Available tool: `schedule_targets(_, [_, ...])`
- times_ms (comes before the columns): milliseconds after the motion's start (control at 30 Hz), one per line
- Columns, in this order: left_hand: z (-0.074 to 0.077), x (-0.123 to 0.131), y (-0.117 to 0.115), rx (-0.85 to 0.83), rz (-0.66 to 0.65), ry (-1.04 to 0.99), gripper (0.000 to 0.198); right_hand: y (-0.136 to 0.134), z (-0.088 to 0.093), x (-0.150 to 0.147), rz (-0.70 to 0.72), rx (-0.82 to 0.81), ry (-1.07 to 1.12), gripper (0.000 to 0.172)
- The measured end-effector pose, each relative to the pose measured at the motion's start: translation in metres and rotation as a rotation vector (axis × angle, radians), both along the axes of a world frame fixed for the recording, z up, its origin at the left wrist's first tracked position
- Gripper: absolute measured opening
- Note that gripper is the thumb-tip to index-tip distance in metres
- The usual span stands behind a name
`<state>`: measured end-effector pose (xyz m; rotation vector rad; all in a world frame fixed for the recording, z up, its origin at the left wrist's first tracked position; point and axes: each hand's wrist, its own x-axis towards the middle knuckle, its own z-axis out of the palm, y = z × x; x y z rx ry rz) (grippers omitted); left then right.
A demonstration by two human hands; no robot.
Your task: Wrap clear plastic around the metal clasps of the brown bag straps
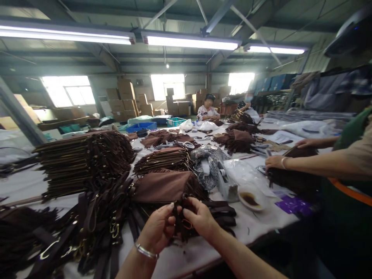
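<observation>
A brown fringed bag (162, 186) lies on the table in front of me, its near corner between my hands. My left hand (159, 228), with a silver bangle at the wrist, pinches at that corner; what its fingertips hold is too small to make out. My right hand (200, 217) is closed on the bag's corner, with a gold metal piece (187, 223) just under its fingers. Dark straps with gold hooks (114, 228) lie left of my hands. More dark straps (222, 214) stick out on the right, beyond my right hand.
A tall stack of brown bags (84, 162) stands at left. Beyond the bag are a tape dispenser (228, 186), a dish of dark liquid (250, 198) and patterned wrapping (200, 157). At right a person's hands (274, 162) hold a brown piece. Two people sit farther back.
</observation>
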<state>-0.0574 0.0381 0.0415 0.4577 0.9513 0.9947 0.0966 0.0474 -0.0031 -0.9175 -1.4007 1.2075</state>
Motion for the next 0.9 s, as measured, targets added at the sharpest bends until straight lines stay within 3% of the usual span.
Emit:
schedule_targets(200, [0.031, -0.004, 0.009, -0.001, -0.054, -0.011, 0.019, 0.029, 0.019, -0.009, -0.119, 0.062, -0.134, 0.011])
schedule_targets(267, [0.044, -0.007, 0.012, 0.029, -0.054, -0.012, 0.013, 0.035, 0.029, -0.006, -0.174, 0.085, -0.199, 0.016])
schedule_targets(333, [0.054, -0.01, 0.013, 0.093, -0.065, 0.015, 0.008, 0.036, 0.043, 0.0, -0.137, 0.066, -0.175, 0.021])
schedule_targets(400, [0.056, -0.014, 0.014, 0.176, -0.083, 0.074, 0.01, 0.03, 0.054, 0.01, 0.014, -0.02, -0.079, 0.026])
schedule_targets(467, [0.046, -0.016, 0.015, 0.231, -0.1, 0.135, 0.018, 0.019, 0.056, 0.02, 0.187, -0.164, 0.018, 0.03])
schedule_targets(567, [0.01, -0.016, 0.013, 0.241, -0.08, 0.37, 0.03, -0.003, 0.036, 0.034, 0.309, -0.419, 0.112, 0.038])
schedule_targets(667, [-0.027, -0.017, 0.003, 0.359, -0.038, 0.89, 0.032, -0.026, -0.001, 0.042, 0.247, -0.609, 0.135, 0.038])
schedule_targets(733, [-0.042, -0.016, -0.009, 0.534, 0.083, 1.15, 0.031, -0.04, -0.024, 0.046, 0.151, -0.673, 0.106, 0.033])
schedule_targets(833, [-0.055, -0.004, -0.032, 0.685, 0.277, 1.217, 0.04, -0.063, -0.042, 0.05, 0.148, -0.661, 0.044, 0.024])
schedule_targets(900, [-0.063, 0.012, -0.051, 0.558, 0.203, 1.062, 0.037, -0.08, -0.046, 0.051, 0.211, -0.546, -0.055, 0.02])
